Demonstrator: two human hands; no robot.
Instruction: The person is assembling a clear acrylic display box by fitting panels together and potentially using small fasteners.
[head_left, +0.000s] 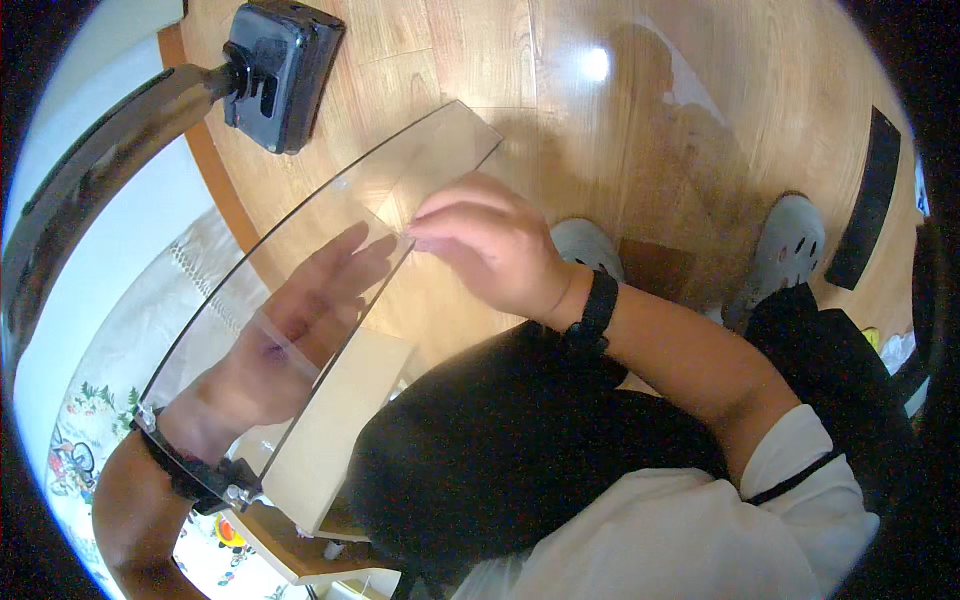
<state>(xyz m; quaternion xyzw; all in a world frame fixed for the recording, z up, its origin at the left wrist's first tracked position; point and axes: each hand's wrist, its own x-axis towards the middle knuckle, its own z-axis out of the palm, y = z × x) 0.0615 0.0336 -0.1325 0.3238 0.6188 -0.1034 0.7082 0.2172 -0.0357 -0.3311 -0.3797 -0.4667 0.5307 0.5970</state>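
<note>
A long see-through panel [455, 135] with dark edges and small metal fittings at its near end slants across the left of the view. My left hand [285, 330] shows through it, fingers stretched out and lying along its length. Whether that palm presses on the panel I cannot tell. Coming from the right, my right hand [490, 240] has its bent fingers closed on the panel's near long edge, around its middle. The fingertips partly hide that spot. Both wrists wear dark bands.
A black floor-cleaner head [280, 75] on a dark tube [110, 150] stands upper left. White embroidered cloth [110, 330] lies at left. A cream-coloured board [350, 420] is below the panel. Grey clogs [790, 235] and a black strip [868, 200] are on the wooden floor [450, 50].
</note>
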